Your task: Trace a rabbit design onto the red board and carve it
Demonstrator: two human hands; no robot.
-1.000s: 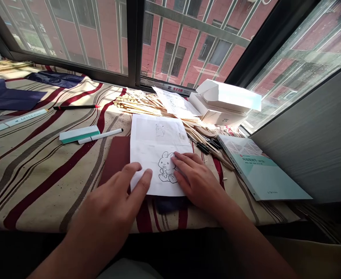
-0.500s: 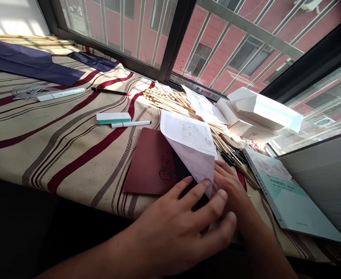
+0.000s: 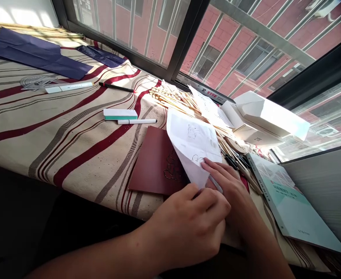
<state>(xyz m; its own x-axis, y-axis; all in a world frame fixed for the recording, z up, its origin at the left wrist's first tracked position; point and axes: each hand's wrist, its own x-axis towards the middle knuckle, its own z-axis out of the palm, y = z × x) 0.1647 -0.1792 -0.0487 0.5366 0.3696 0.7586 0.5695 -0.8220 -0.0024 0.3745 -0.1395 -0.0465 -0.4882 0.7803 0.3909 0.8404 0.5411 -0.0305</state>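
A white sheet of paper with line drawings lies over the right part of a reddish-brown board. Its near left edge is lifted and curls over. My left hand is closed at the sheet's near corner, fingertips bent in and partly hidden. From the right side, my right hand grips the same sheet, fingers on top near a small round drawing and the thumb mostly covered. Dark outlines of a figure show on the board, beside a dark patch under the paper.
Left of the board lie a white-and-green eraser block, a white pen and a black pencil. Thin wooden sticks, a white box and a teal book lie along the window side. Dark blue sheets are far left.
My left hand's spread fingers have closed at the paper's near corner. My right fingers have moved up onto the sheet, and more of its drawn side shows. The view has shifted slightly.
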